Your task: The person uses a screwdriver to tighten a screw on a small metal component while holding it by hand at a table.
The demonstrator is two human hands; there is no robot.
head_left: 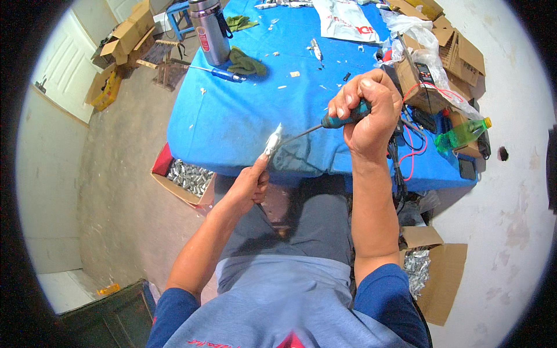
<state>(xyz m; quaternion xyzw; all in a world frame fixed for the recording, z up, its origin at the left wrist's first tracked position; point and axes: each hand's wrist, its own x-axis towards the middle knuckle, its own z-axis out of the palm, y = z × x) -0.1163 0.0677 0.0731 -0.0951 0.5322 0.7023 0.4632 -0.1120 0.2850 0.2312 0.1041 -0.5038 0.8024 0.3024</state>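
Observation:
My right hand (371, 110) is closed in a fist around the teal and black handle of a screwdriver (306, 132), raised above the table's right half. Its thin shaft slants down to the left, and the tip reaches the side of a small white and silver pointed part (273, 141). That part is gripped by my left hand (253, 184) at the table's near edge, its narrow end pointing away from me. Whether the tip touches or enters the part, I cannot tell. The blue cloth-covered table (220, 127) lies beneath both.
A steel thermos (210, 35), green gloves (246, 62) and a blue-handled screwdriver (223, 73) occupy the far left. At right are cardboard boxes (464, 58), a green bottle (464, 133), a phone (466, 169) and cables. Metal pieces fill one floor box (189, 176) and another (416, 269).

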